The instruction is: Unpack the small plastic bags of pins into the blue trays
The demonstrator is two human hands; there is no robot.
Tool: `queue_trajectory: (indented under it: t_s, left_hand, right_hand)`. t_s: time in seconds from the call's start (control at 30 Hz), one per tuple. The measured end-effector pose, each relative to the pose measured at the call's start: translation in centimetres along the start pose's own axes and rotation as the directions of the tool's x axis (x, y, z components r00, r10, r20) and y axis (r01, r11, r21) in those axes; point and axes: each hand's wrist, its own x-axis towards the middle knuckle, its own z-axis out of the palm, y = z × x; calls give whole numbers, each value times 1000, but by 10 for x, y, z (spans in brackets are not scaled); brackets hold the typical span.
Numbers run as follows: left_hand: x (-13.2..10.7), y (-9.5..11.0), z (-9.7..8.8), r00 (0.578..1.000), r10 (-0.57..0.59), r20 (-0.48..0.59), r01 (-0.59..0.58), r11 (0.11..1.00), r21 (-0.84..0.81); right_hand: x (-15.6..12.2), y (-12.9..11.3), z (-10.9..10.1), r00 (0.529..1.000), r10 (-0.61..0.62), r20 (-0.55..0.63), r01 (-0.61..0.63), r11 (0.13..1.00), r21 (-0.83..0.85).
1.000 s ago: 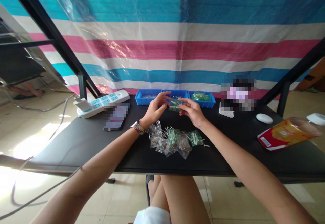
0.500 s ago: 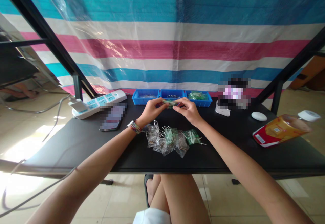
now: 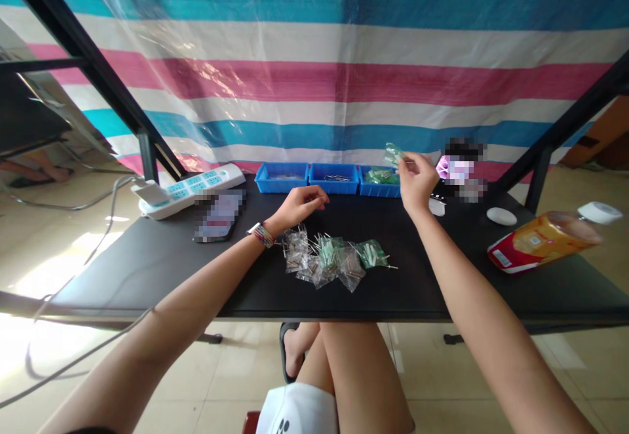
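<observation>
My right hand (image 3: 417, 179) is raised above the right end of the blue bins and pinches a small green plastic bag (image 3: 392, 153) between thumb and fingers. What the bag contains is hard to make out. My left hand (image 3: 301, 204) rests over the table before the middle bin (image 3: 334, 186), empty, with fingers loosely bent and thumb apart. Similar green bags fill the right bin (image 3: 378, 189). In front of my hands lies a pile of clear bags (image 3: 297, 254) and green bags (image 3: 372, 254) with thin metal and pale pieces.
On the left are a power strip (image 3: 194, 190) and a phone (image 3: 220, 216). To the right stand a tilted-looking drink bottle (image 3: 545, 240), a white oval object (image 3: 501, 216) and a blurred-out item (image 3: 459, 168). A striped sheet (image 3: 304, 83) hangs behind the black table (image 3: 162, 276).
My hands have come apart from the green bag they both held. The right one has carried it up and to the right, while the left has let go and stayed near its place.
</observation>
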Motion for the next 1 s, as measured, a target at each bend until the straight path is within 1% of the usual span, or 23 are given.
queue_trajectory:
  t_s: [0.03,0.1,0.17,0.2,0.23,0.3,0.33,0.4,0.43,0.47,0.5,0.53,0.57,0.6,0.63,0.67,0.7,0.77,0.8,0.87,0.93,1.0]
  left_hand:
    - [0,-1,1,1000,-4,16,4,1000,4]
    - [0,-3,2,999,-16,49,16,1000,4]
    - [0,-4,3,996,-38,75,38,999,-2]
    - [1,-4,3,995,-52,84,52,999,-6]
    - [2,-4,2,994,-66,92,67,998,-12]
    - [3,-5,1,991,-92,99,97,994,-48]
    - [4,-5,1,990,-105,98,113,990,-79]
    - [6,-6,-1,988,-135,77,146,976,-162]
    - [6,-7,-3,986,-160,54,168,962,-213]
    - [7,-7,-4,981,-195,22,194,942,-272]
    - [8,-8,-5,971,-239,-7,222,913,-342]
    - [8,-8,-7,955,-294,-28,255,868,-427]
    - [9,-8,-9,935,-352,-35,286,809,-514]
    - [10,-7,-10,915,-402,-29,310,747,-588]
    - [11,-6,-12,896,-444,-19,327,689,-647]
    - [12,-5,-14,877,-480,-8,341,634,-694]
    - [12,-3,-15,860,-510,0,348,587,-731]
    - [13,1,-17,834,-552,-3,335,510,-792]
    - [13,3,-18,824,-566,-4,319,471,-823]
    - [12,6,-19,823,-568,-7,283,422,-861]
    - [12,7,-19,836,-548,-16,260,422,-868]
    - [11,7,-18,856,-516,-31,246,458,-854]
  right_hand:
    - [0,3,-3,999,-25,24,28,992,-121]
    - [-6,4,-5,989,-31,144,73,951,-300]
    - [-13,0,-2,955,-24,295,146,905,-400]
    - [-15,-3,0,941,-25,338,179,883,-433]
    - [-17,-7,2,934,-31,355,204,864,-461]
    - [-18,-15,5,939,-51,341,227,837,-497]
    - [-17,-20,5,942,-63,329,229,837,-496]
    - [-18,-34,7,934,-79,348,231,877,-421]
    - [-20,-43,8,912,-82,403,230,914,-335]
    - [-23,-53,9,860,-82,504,213,955,-209]
    - [-28,-63,11,759,-79,646,163,984,-71]
    - [-33,-73,13,619,-87,780,91,995,39]
    - [-39,-82,15,487,-112,866,35,993,109]
    - [-44,-91,18,398,-148,905,14,988,156]
    - [-50,-97,19,336,-179,925,11,982,186]
    - [-54,-102,21,297,-202,933,17,978,207]
    - [-58,-106,23,274,-220,936,24,975,222]
    - [-62,-109,24,252,-236,939,11,970,241]
    - [-62,-109,25,248,-236,939,-11,969,247]
    - [-60,-107,25,255,-215,943,-90,965,245]
    - [-58,-104,26,282,-168,945,-219,948,233]
    - [-56,-100,29,328,-93,940,-394,891,226]
